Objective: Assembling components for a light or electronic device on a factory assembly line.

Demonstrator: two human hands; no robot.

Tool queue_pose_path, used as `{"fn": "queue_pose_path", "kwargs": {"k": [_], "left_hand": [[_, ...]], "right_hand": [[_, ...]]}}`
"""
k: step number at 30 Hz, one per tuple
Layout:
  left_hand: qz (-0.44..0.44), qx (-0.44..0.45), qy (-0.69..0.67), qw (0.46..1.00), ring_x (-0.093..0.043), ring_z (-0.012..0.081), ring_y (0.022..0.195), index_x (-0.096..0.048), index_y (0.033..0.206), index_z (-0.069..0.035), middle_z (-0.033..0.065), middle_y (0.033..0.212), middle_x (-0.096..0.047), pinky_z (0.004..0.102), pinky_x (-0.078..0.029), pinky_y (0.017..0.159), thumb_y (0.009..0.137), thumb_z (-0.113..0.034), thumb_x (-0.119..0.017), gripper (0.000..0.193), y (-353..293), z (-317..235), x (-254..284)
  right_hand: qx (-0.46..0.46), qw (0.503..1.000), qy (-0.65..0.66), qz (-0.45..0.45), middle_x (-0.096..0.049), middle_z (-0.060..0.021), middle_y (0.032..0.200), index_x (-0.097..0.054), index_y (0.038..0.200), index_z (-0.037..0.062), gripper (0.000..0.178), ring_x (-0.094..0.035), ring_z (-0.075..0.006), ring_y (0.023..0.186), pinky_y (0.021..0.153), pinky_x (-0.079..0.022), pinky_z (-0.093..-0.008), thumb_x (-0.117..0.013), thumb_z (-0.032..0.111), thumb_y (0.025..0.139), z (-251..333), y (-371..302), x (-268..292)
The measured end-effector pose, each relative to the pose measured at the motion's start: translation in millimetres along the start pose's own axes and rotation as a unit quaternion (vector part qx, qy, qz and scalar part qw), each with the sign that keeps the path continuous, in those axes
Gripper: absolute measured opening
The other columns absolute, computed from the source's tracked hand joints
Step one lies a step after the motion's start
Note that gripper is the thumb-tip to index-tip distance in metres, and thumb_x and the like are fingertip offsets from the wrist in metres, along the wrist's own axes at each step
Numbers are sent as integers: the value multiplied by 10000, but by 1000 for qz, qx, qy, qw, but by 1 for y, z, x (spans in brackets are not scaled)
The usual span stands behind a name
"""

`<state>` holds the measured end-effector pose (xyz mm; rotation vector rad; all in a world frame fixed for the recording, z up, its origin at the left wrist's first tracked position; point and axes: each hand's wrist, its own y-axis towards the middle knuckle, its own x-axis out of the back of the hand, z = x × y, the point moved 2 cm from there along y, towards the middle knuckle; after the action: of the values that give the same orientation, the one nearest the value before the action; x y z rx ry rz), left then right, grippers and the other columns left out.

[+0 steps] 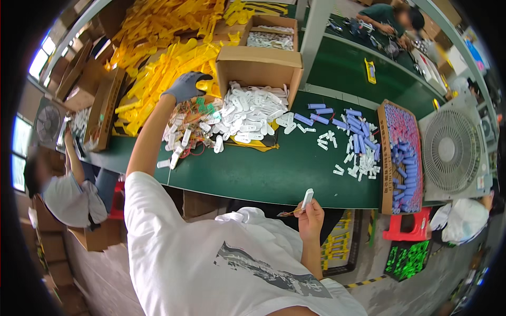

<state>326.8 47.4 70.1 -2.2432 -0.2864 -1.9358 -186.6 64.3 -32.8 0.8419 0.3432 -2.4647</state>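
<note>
My left hand (185, 88), in a grey glove, reaches out over the edge of a heap of yellow plastic parts (174, 66). Its fingers are spread in a curve and hold nothing that I can see. Just below it lie small green circuit boards with wires (205, 107) and a pile of white plastic casings (253, 108). Bare and close to my body, my right hand (311, 216) pinches a white plastic casing (307, 198) upright, past the table's near edge. Thin wires (287, 213) stick out beside its fingers.
An open cardboard box (258, 66) stands behind the casings. Blue cylindrical battery cells (356, 126) and small white pieces (363, 166) lie to the right, before a carton of cells (403, 168) and a fan (450, 150). Other people (68, 195) sit at left and far right.
</note>
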Motion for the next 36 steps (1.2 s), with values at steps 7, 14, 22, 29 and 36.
{"fn": "queue_pose_path", "kwargs": {"k": [7, 14, 22, 29, 36], "left_hand": [[-123, 18, -98, 987, -564, 260, 1115, -550, 1244, -33, 127, 1181, -615, 344, -413, 983, 744, -188, -744, 559, 6, 15, -14], [-557, 21, -460, 691, -517, 228, 1156, -427, 1315, 26, 124, 1288, -524, 374, -419, 1013, 848, 69, -612, 505, -54, -101, 23], [-100, -118, -742, 652, -625, 325, 1001, -487, 1204, 10, 171, 1110, -614, 450, -507, 882, 747, -61, -721, 518, -125, -241, -64], [-76, -149, -723, 670, -559, 312, 1113, -396, 1344, -25, 149, 1236, -561, 471, -426, 994, 745, -422, -776, 813, -104, -255, -78], [-40, -249, -607, 754, -652, 315, 943, -482, 1196, -20, 136, 1058, -633, 408, -545, 802, 792, -166, -717, 490, -100, -297, -67]], "right_hand": [[-11, 999, 29, -44, -558, -37, 740, -566, 925, -21, 160, -516, -85, 636, 613, -434, -237, -517, 129, 957, -1, -4, 10], [-37, 996, -58, -48, -566, -19, 688, -592, 891, -2, 196, -515, -60, 587, 547, -425, -211, -539, 179, 948, -4, 13, 9], [-128, 982, -74, 121, -524, 27, 622, -599, 821, 18, 178, -463, -31, 559, 502, -361, -204, -583, 169, 915, 4, 31, -30], [-18, 987, -161, -14, -515, 36, 584, -591, 750, 15, 187, -447, -32, 496, 454, -339, -223, -623, 157, 868, 25, 25, -2], [-43, 975, -216, -16, -498, 40, 578, -599, 914, 18, 120, -420, -16, 520, 455, -303, -224, -608, 138, 909, 31, 20, 3]]}}
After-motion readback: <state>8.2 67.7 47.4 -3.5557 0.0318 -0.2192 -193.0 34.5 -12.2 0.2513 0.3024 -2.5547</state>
